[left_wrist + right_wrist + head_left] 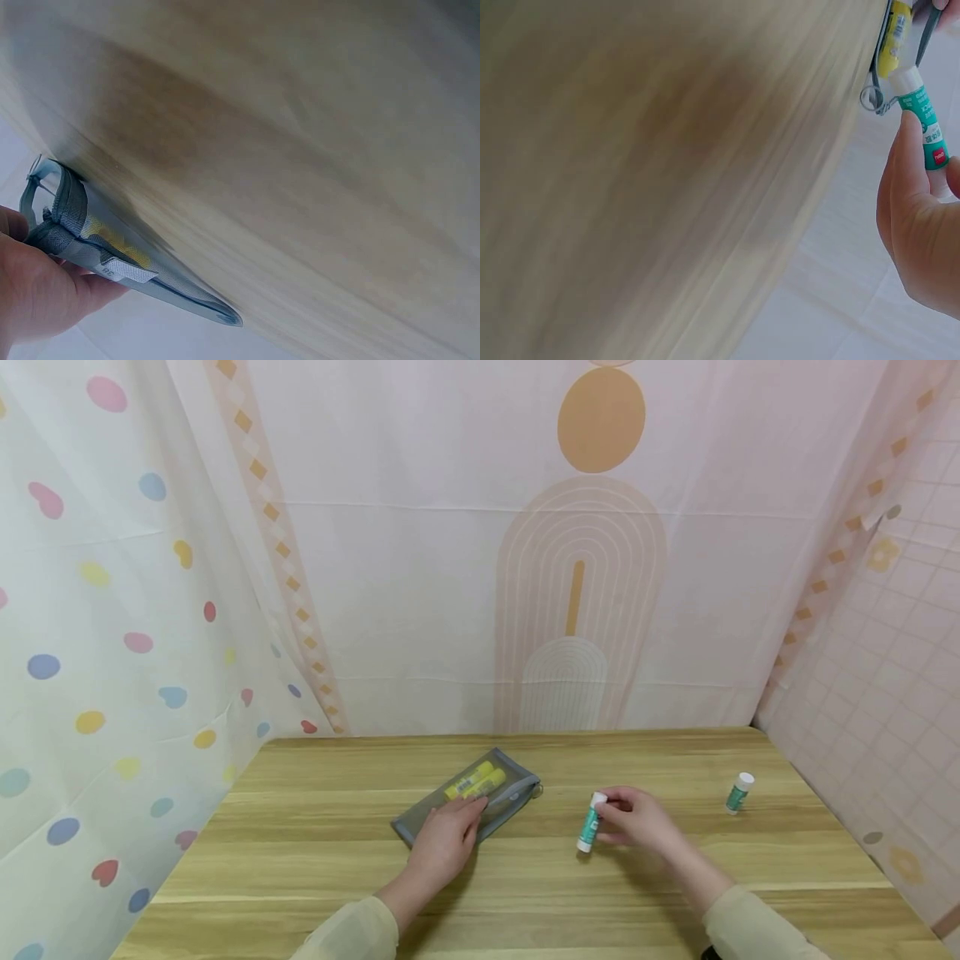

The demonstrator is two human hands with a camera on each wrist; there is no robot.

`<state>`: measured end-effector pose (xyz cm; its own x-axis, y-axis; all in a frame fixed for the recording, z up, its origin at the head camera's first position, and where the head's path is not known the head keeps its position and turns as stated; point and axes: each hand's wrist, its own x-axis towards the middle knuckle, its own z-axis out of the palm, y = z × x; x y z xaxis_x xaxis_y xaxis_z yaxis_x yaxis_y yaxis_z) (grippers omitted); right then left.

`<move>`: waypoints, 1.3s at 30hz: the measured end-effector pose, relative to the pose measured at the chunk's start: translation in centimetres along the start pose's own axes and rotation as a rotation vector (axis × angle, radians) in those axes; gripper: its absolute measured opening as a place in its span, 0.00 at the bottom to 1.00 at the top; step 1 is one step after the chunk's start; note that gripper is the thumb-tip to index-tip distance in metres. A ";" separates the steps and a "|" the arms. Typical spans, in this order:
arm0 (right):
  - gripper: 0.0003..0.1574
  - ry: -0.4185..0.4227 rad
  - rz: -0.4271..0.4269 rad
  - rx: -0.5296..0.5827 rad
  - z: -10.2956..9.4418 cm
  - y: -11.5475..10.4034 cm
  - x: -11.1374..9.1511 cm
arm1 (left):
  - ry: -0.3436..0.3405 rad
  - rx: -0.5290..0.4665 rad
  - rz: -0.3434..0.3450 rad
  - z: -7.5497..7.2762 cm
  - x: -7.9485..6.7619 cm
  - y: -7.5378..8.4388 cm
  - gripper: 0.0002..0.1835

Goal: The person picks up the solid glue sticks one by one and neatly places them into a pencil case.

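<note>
My left hand (444,839) grips the near edge of a grey mesh zipper pouch (512,766); in the left wrist view, its edge sits between thumb and fingers. Two yellow sticks (476,781) show through the mesh inside. Between the fingers and thumb of my right hand (639,820), a green-and-white glue stick (589,828) is held, tilted, to the right of the pouch. In the right wrist view, its white top overlaps the pouch's opening, near a yellow stick (895,37).
Another green-and-white glue stick (738,794) stands upright on the wooden table (322,827) at the right. A metal ring (537,791) hangs at the pouch's right end. Patterned curtains (405,610) enclose the back and sides.
</note>
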<state>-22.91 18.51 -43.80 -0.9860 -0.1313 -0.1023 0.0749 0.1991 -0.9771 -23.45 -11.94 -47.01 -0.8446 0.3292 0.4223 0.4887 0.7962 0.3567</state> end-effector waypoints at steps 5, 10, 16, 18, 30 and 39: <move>0.21 0.015 0.045 0.054 0.8 -0.2 0.3 | -0.002 0.007 0.001 0.0 0.0 0.0 0.16; 0.21 0.020 0.065 0.071 1.6 -0.4 0.6 | -0.008 0.005 -0.010 -0.1 0.0 0.0 0.16; 0.20 0.012 0.077 0.089 2.6 -0.6 1.1 | -0.011 0.007 -0.008 -0.1 0.1 0.0 0.16; 0.20 0.002 0.079 0.100 3.0 -0.6 1.3 | -0.012 0.008 -0.008 -0.1 0.1 0.0 0.16; 0.19 -0.015 0.100 0.206 5.4 -0.3 2.6 | -0.008 0.007 -0.005 -0.1 0.0 0.1 0.16; 0.21 -0.058 0.110 0.303 7.0 -0.3 3.4 | -0.020 0.008 -0.015 -0.2 0.0 0.1 0.16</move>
<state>-25.20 11.23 -45.19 -0.9600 -0.1823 -0.2124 0.2300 -0.0814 -0.9698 -23.42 -11.97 -46.83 -0.8562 0.3266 0.4004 0.4737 0.8055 0.3560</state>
